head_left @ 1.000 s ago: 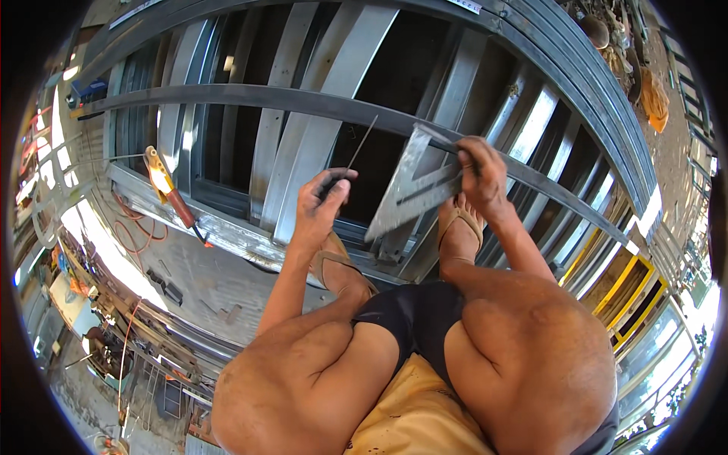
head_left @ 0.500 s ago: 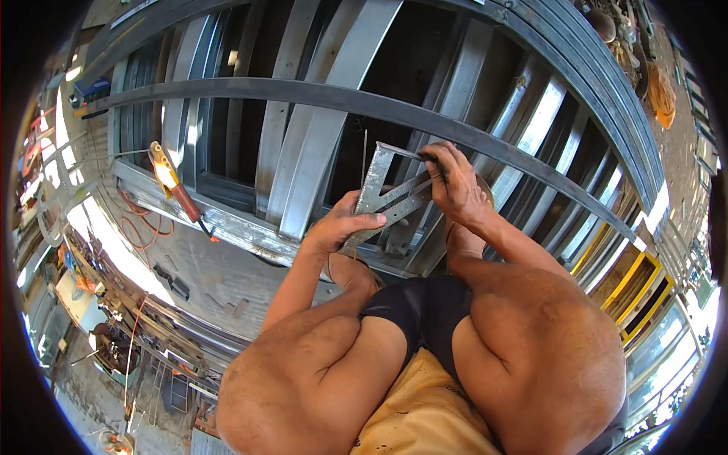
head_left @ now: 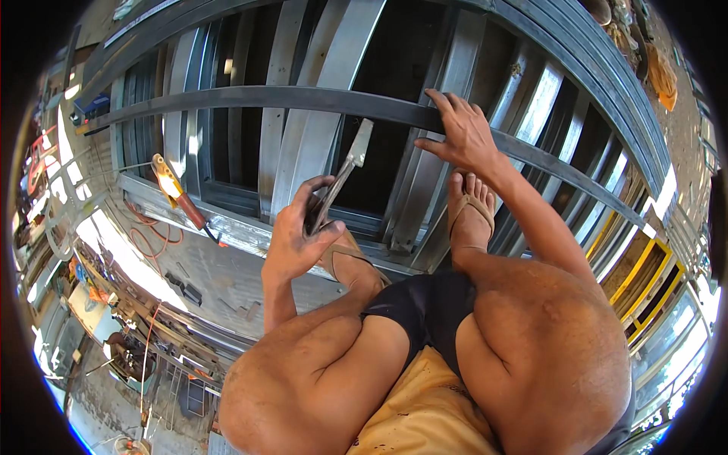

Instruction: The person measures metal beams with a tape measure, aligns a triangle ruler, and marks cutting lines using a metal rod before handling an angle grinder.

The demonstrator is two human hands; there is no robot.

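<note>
My left hand (head_left: 299,231) is closed around a metal triangular square (head_left: 339,176), which is tilted and seen nearly edge-on. Its pale flat end points up and away from me. Over a long dark steel bar (head_left: 303,98) lies my right hand (head_left: 466,133), fingers spread past the far edge and thumb stretched out on the near side; how firmly it touches cannot be made out. The bar runs crosswise over a frame of grey metal channels (head_left: 315,167). My right foot (head_left: 472,216), in a sandal, rests close below that hand.
At left, an electrode holder (head_left: 178,193) with a brown handle lies on the frame's edge. An orange cable (head_left: 155,235) coils on the floor beside it. Dark gaps separate the channels. Stacked steel lengths (head_left: 584,68) stand at far right, and a yellow frame (head_left: 644,284) stands at right.
My right hand has left the square and moved up and slightly right onto the bar. The left hand has drawn the square left and turned it edge-on.
</note>
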